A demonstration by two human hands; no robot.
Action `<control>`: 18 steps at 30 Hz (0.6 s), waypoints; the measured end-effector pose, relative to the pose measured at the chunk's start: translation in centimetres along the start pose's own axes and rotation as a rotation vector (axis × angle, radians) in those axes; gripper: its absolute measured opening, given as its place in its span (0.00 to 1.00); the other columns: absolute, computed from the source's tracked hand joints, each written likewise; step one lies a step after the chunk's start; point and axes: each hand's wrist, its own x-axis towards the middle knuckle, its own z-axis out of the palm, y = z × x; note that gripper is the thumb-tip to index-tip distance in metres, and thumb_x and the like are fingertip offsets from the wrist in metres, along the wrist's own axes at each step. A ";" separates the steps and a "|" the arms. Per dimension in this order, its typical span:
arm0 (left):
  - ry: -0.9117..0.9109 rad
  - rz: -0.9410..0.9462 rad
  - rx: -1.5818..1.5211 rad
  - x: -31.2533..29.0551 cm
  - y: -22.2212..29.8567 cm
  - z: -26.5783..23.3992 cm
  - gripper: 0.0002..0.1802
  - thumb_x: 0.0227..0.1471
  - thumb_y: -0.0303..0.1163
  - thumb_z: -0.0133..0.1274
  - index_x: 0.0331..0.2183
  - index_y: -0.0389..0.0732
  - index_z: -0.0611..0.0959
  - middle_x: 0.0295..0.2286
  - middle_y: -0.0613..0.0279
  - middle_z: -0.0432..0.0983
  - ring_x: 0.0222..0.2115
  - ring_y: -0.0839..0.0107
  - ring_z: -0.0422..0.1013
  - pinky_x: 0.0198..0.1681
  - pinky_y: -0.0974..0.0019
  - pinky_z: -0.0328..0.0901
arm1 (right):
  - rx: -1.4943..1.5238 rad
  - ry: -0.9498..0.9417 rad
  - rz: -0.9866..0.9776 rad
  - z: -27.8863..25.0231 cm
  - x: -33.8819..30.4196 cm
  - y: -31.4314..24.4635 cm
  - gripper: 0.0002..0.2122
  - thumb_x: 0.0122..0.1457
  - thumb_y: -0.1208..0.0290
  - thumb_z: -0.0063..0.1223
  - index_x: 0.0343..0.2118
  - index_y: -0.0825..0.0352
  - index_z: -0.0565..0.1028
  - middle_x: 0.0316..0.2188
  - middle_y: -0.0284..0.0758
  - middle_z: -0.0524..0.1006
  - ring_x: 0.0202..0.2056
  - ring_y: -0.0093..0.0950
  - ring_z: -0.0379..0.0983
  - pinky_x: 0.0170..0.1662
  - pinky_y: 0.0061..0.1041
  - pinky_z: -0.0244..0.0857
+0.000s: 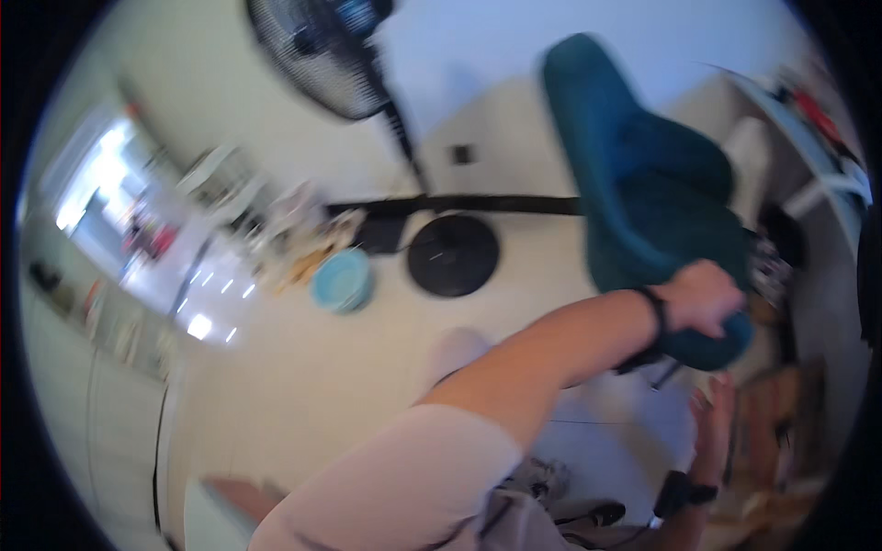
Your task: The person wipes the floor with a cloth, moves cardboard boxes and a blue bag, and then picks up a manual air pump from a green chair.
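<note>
A teal upholstered chair (661, 211) stands at the right, its back and curved side showing. My left arm reaches across to it, with a dark band on the wrist. My left hand (703, 298) is closed on the chair's near edge, its fingertips partly hidden. Just below that edge is my right hand (713, 413), its fingers stretched up toward the chair and somewhat blurred. I see nothing held in it, and contact with the chair cannot be made out. A dark strapped device (684, 494) sits on the right wrist.
A black standing fan (453, 255) rises by the wall, beside a light-blue basin (342, 280) and assorted clutter. Shelves (808, 138) line the right side, above a brown cardboard box (776, 422). Pale cabinets (101, 395) run along the left, near a bright doorway (110, 174).
</note>
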 end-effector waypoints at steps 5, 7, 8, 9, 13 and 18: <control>-0.061 -0.134 -0.004 -2.3 -0.5 -1.1 0.19 0.30 0.44 0.59 0.28 0.44 0.78 0.24 0.58 0.75 0.29 0.59 0.72 0.31 0.57 0.65 | 0.170 0.067 0.040 3.9 0.2 -0.3 0.31 0.55 0.52 0.49 0.58 0.57 0.53 0.52 0.32 0.62 0.38 0.29 0.67 0.39 0.29 0.64; -0.230 -0.171 0.000 -0.9 1.3 -2.0 0.25 0.35 0.48 0.58 0.37 0.46 0.77 0.30 0.57 0.76 0.34 0.58 0.72 0.36 0.58 0.66 | 0.259 0.093 0.097 3.2 -0.3 -0.3 0.31 0.55 0.53 0.49 0.58 0.57 0.52 0.50 0.32 0.63 0.36 0.29 0.66 0.37 0.27 0.65; -0.247 -0.148 0.011 -0.7 1.9 -2.2 0.25 0.35 0.48 0.58 0.37 0.46 0.77 0.30 0.57 0.76 0.34 0.58 0.72 0.36 0.58 0.66 | 0.258 0.112 0.075 3.0 -0.5 -0.2 0.32 0.54 0.53 0.50 0.58 0.58 0.52 0.48 0.33 0.63 0.36 0.28 0.65 0.37 0.27 0.65; -0.224 -0.171 -0.057 -0.4 2.2 -2.4 0.26 0.36 0.49 0.57 0.38 0.45 0.77 0.32 0.57 0.76 0.35 0.58 0.72 0.37 0.58 0.66 | 0.284 0.121 0.072 3.2 -0.6 -0.1 0.32 0.54 0.53 0.50 0.58 0.58 0.52 0.48 0.33 0.63 0.36 0.28 0.65 0.37 0.27 0.65; 0.112 -0.016 -0.094 -0.9 0.2 -4.2 0.25 0.40 0.47 0.56 0.39 0.43 0.77 0.38 0.54 0.74 0.39 0.56 0.69 0.41 0.59 0.64 | 0.319 0.230 0.011 4.1 0.6 -0.4 0.34 0.53 0.51 0.52 0.58 0.60 0.50 0.49 0.38 0.61 0.36 0.30 0.66 0.39 0.30 0.65; 0.352 -0.202 0.537 -0.6 -5.2 -18.6 0.22 0.32 0.36 0.59 0.36 0.43 0.78 0.36 0.56 0.72 0.38 0.57 0.69 0.41 0.55 0.63 | 0.462 0.248 0.108 4.2 0.2 -1.6 0.43 0.48 0.47 0.55 0.61 0.56 0.43 0.54 0.42 0.55 0.35 0.32 0.67 0.38 0.32 0.66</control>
